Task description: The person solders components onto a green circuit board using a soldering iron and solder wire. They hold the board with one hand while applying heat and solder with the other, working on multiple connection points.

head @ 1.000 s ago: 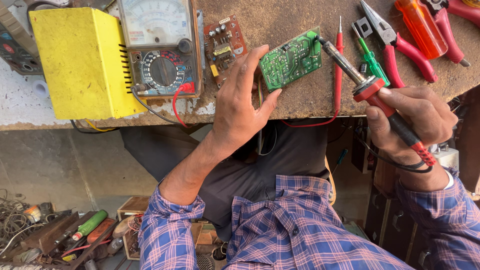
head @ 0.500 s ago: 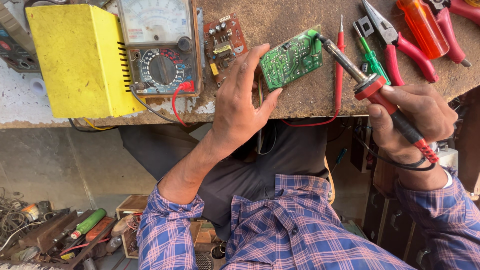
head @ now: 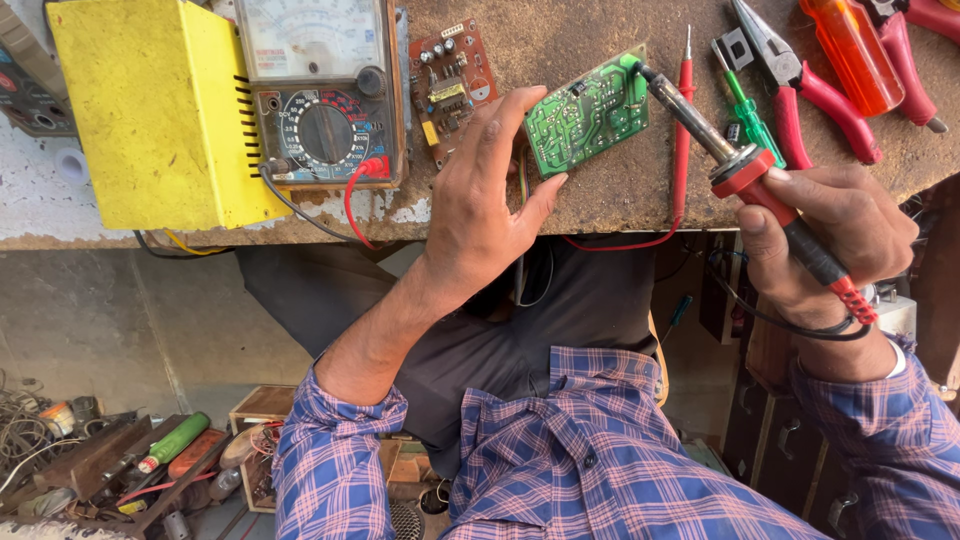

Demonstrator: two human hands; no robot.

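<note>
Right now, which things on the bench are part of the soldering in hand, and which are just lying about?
In use:
- green circuit board, steadied by the left hand
- soldering iron, held in the right hand, tip at the board's edge

Lying about:
- brown circuit board
- analog multimeter
- yellow box
- red-handled pliers
- orange screwdriver handle

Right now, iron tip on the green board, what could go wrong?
1. The left hand steadies the green circuit board with fingertips close to the soldering iron tip; a slip could burn them.
2. The red probe and its lead lie right beside the hot shaft, so the insulation might scorch.
3. The board sits loose on the bench, held by fingers only; it could shift under tip pressure and smear a joint.
</note>
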